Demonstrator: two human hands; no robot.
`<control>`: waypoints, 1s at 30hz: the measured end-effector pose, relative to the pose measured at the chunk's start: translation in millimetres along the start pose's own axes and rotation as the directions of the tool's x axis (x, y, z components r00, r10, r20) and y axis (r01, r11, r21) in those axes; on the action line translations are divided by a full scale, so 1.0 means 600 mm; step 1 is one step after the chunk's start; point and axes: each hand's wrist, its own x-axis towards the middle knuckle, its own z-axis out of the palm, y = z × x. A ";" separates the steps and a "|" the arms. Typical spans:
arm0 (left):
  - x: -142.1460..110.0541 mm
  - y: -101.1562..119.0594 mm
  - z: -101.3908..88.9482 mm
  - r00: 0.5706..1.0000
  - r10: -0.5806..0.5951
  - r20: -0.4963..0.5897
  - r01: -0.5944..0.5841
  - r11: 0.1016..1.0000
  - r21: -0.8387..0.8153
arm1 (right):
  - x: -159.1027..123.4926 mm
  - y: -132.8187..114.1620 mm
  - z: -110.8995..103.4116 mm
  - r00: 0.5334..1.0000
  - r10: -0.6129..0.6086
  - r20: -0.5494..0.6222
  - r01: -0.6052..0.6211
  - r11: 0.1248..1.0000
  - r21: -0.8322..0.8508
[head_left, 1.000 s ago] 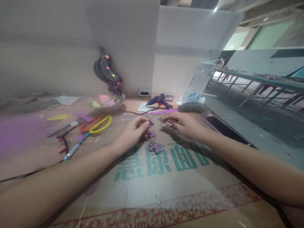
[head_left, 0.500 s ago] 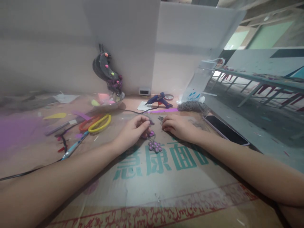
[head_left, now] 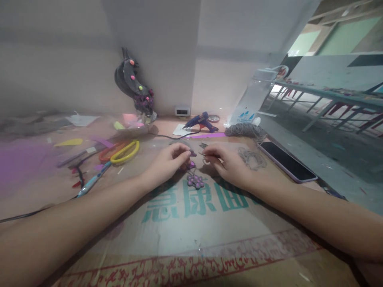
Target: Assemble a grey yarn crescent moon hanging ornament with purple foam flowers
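My left hand is closed in a pinch on a small purple ornament bound with grey yarn. A flower-shaped piece with purple petals and grey outlines hangs from it by a short cord and lies on the cardboard. My right hand, just to the right, has thumb and forefinger closed on what looks like a thin grey strand. Grey pointed tips, perhaps of small snips, show beside its fingertips. Loose grey yarn lies behind that hand's wrist.
At the back are a blue glue gun, a small clock, a grey yarn skein and a plastic bottle. A phone lies right. Yellow-and-orange-handled scissors and a light-blue pen lie left. A decorated grey crescent leans behind.
My right hand's fingers, stretched out at first, have curled in and now pinch near the left hand. The loose yarn behind it shows more clearly. My left hand keeps its grip.
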 end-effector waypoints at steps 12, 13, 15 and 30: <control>0.000 -0.004 0.000 0.999 0.001 0.035 -0.003 0.999 0.044 | 0.007 0.005 -0.006 0.951 -0.308 -0.011 0.303 0.941 -0.151; 0.000 -0.004 0.000 0.999 0.003 0.035 -0.005 0.999 0.051 | 0.008 0.006 -0.005 0.950 -0.312 -0.010 0.307 0.939 -0.156; -0.002 0.000 0.002 0.999 0.002 0.032 -0.004 0.997 0.074 | 0.009 0.009 -0.004 0.950 -0.313 -0.008 0.308 0.937 -0.166; -0.007 0.015 0.005 0.999 -0.038 0.032 0.033 0.987 0.160 | 0.006 0.002 0.000 0.966 -0.251 0.057 0.257 0.948 -0.188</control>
